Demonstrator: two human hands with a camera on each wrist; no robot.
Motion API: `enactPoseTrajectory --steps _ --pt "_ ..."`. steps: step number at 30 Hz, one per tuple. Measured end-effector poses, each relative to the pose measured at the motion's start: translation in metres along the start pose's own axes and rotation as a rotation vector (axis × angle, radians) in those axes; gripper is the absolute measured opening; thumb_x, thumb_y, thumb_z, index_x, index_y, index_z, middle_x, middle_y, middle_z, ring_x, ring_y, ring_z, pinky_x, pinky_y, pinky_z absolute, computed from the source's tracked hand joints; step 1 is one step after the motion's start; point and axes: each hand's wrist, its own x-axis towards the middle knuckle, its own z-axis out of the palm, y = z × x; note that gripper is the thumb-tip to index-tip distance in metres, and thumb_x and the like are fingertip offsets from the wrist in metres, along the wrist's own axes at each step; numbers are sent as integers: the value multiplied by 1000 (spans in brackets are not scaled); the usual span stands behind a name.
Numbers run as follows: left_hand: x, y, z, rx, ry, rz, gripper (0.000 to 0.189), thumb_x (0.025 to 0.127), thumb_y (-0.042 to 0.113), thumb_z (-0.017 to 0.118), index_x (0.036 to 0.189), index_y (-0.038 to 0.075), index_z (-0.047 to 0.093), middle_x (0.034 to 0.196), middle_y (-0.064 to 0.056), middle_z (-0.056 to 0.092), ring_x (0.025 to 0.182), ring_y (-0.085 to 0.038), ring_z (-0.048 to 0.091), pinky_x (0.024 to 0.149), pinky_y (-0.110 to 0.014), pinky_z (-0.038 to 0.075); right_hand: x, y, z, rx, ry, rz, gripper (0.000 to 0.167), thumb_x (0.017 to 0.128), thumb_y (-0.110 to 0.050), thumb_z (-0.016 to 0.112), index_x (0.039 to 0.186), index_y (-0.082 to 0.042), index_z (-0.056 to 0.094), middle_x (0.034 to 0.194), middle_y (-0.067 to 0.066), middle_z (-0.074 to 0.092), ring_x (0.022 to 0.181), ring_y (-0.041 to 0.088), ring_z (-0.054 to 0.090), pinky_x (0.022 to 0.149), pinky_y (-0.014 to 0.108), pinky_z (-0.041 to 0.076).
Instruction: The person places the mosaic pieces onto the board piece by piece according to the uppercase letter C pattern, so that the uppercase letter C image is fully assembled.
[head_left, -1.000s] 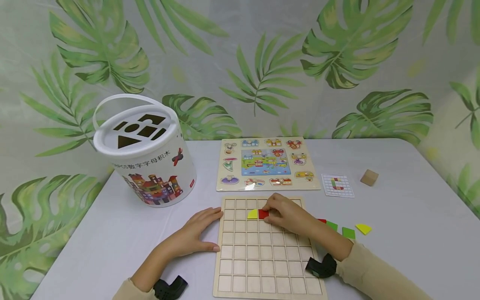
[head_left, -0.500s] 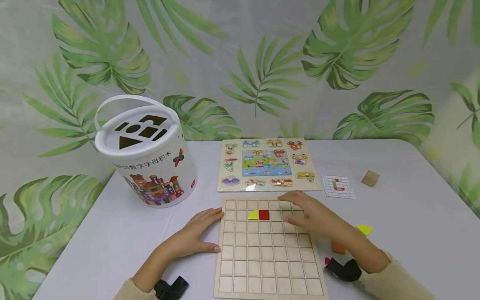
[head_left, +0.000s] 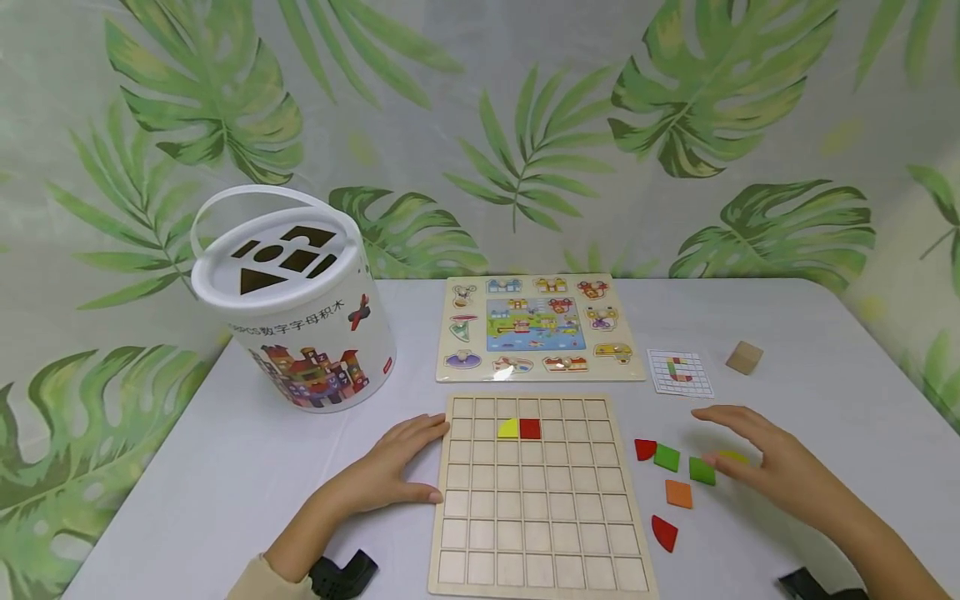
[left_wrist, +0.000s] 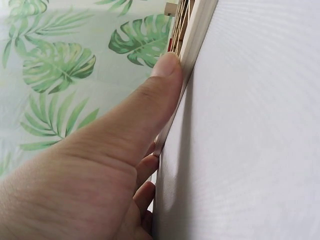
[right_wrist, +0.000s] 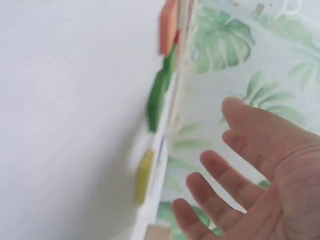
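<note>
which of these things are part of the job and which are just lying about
Part of the job, it seems:
grid board
yellow piece and red square set in it
loose coloured pieces beside it
pattern card, probably

Apparently just lying about:
bucket
picture puzzle
wooden block

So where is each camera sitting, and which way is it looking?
Head: worn on the head, looking forward and down at the grid board; the left hand, right hand and both arms show.
Left wrist: worn on the left wrist, looking along the left hand to the grid board's edge; only that hand shows.
Right wrist: worn on the right wrist, looking past the right hand towards the yellow tile; only that hand shows.
Shared: head and right wrist both show the orange tile.
</note>
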Motion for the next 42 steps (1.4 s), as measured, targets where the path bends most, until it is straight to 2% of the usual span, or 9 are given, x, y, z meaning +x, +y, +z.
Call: enactPoseTrajectory --steps 6,10,14,18,22,27,32,38,42 --pt "1 0 0 4 2 2 88 69 55 66 139 11 34 145 -3 25 133 -27 15 105 -48 12 -12 28 0 -11 -121 86 49 74 -25 74 118 -14 57 116 7 52 99 13 49 77 26 49" --pt "1 0 0 1 -3 2 88 69 54 67 139 11 34 145 -3 25 133 -27 15 105 -48 12 -16 39 1 -14 -154 77 43 71 -18 75 112 -14 61 110 4 54 93 9 50 73 16 45" --pt "1 1 0 -2 -5 0 88 69 54 67 139 11 34 145 -4 25 133 -27 15 105 -48 12 -16 40 2 -16 -197 130 37 73 -15 73 108 -13 63 101 -2 54 82 5 47 69 18 46" --pt "1 2 -1 -2 -5 -2 88 69 54 67 139 11 34 145 -4 26 133 -28 15 105 -48 12 -13 37 2 -16 -242 184 35 75 -17 72 107 -9 62 97 -2 56 78 7 49 68 19 48" --pt "1 2 -1 -3 -6 -1 88 70 53 67 139 10 34 145 -5 26 133 -28 15 105 -49 12 -10 34 2 -33 -211 179 34 74 -16 72 105 -6 61 95 -2 57 76 6 48 66 20 48" --pt "1 2 -1 -8 -5 -3 88 70 53 67 139 10 34 145 -5 26 133 -29 15 105 -49 12 -3 23 2 -52 -90 101 35 74 -14 72 106 -5 60 95 -1 59 77 6 49 62 20 47" --pt "0 1 0 -8 -2 -9 88 70 54 67 139 11 34 145 -4 26 133 -28 15 105 -50 12 13 -1 4 -53 36 -58 36 74 -11 73 108 -6 60 98 -2 58 78 9 50 62 20 47" --pt "0 1 0 -5 1 -12 88 69 55 67 139 12 34 145 -3 25 133 -27 15 105 -49 13 42 -36 14 13 81 -189 39 74 -7 73 110 -9 59 101 -4 58 81 12 51 65 25 49" --pt "1 -1 1 -3 0 -10 88 69 55 66 139 12 34 145 -2 25 133 -27 15 105 -49 13 63 -59 25 62 61 -244 38 75 -8 72 111 -10 59 102 -6 58 86 10 52 70 27 49"
